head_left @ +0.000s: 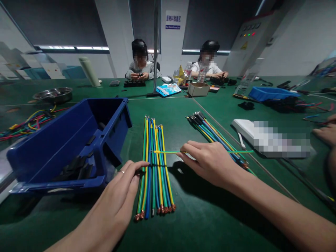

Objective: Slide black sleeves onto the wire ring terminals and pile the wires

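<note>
A yellow-green wire (168, 152) is pinched in the fingers of my right hand (207, 159). The wire lies crosswise, its terminal end over a row of cut wires (154, 182). These are blue and yellow-green, laid side by side, with metal terminals at the far end and bare copper at the near end. My left hand (122, 190) rests at the row's left side, index finger stretched out and its tip touching the wires. Behind my right hand is a second bundle of wires (210, 127) with black sleeves at the far end, partly covered by that hand.
At left stands a blue bin (63, 136) with black sleeve pieces (76, 168) inside. A white device (244, 134) lies at right, near another person's hand (327, 131). Two people sit across the green table (110, 92). A cardboard box (198, 89) and blue tray (271, 93) stand farther back.
</note>
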`<state>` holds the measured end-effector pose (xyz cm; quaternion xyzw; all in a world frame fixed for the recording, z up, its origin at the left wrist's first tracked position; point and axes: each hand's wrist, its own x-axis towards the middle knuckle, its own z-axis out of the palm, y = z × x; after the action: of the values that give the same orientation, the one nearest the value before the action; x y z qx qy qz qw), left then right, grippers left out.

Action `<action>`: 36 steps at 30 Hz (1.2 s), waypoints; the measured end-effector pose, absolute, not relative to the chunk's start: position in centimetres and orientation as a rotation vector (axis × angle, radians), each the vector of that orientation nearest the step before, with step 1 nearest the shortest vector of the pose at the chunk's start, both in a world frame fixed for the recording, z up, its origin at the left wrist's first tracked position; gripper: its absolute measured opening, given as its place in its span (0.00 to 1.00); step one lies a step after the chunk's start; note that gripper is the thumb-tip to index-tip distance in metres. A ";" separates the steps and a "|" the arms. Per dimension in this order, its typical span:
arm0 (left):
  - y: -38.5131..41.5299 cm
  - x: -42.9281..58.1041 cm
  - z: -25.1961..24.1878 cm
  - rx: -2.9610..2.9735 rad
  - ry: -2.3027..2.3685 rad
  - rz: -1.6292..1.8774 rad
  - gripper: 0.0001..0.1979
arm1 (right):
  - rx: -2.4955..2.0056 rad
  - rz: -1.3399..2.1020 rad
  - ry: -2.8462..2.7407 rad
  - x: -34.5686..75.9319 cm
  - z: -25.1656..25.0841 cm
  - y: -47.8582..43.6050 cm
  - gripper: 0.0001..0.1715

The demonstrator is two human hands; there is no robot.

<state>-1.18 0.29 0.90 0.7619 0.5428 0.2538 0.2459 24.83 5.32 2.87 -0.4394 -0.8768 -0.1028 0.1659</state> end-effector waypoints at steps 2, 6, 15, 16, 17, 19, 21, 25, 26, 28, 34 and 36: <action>0.4 -1.0 0.9 2.039 1.479 0.661 0.20 | -1.220 -0.284 -2.493 24.8 3.0 5.1 0.21; 0.5 -0.7 0.8 1.946 1.419 0.668 0.23 | -1.132 -0.263 -2.530 25.0 3.3 4.9 0.20; 1.0 -0.9 -0.1 1.771 1.356 0.685 0.19 | -0.934 -0.157 -2.671 24.6 3.3 4.7 0.18; 1.0 -1.0 -0.1 1.764 1.342 0.687 0.19 | -0.928 -0.161 -2.666 24.6 3.2 4.7 0.18; 1.0 -1.0 -0.1 1.757 1.328 0.689 0.18 | -0.921 -0.167 -2.660 24.6 3.2 4.8 0.18; 0.8 -1.1 0.1 1.742 1.305 0.703 0.17 | -0.913 -0.181 -2.645 24.7 3.1 4.9 0.18; 0.7 -1.1 0.4 1.727 1.287 0.719 0.16 | -0.905 -0.182 -2.636 24.9 3.1 5.0 0.17; 0.6 -1.0 1.0 1.696 1.267 0.740 0.15 | -0.876 -0.168 -2.633 24.9 2.8 5.1 0.16; 0.6 -1.0 1.1 1.689 1.260 0.747 0.15 | -0.866 -0.165 -2.632 25.0 2.7 5.1 0.15; 0.6 -0.9 1.3 1.680 1.245 0.764 0.15 | -0.857 -0.167 -2.614 25.0 2.7 5.2 0.14; 0.4 -0.8 1.5 1.691 1.249 0.795 0.16 | -0.851 -0.193 -2.572 25.3 2.8 5.3 0.13; 0.4 -0.8 1.5 1.717 1.225 0.780 0.16 | -0.847 -0.207 -2.583 25.0 2.8 5.1 0.13</action>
<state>-0.76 0.36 1.49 0.6886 0.4914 0.3129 0.4317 25.04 5.15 2.77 -0.3041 -0.9271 -0.0744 0.2063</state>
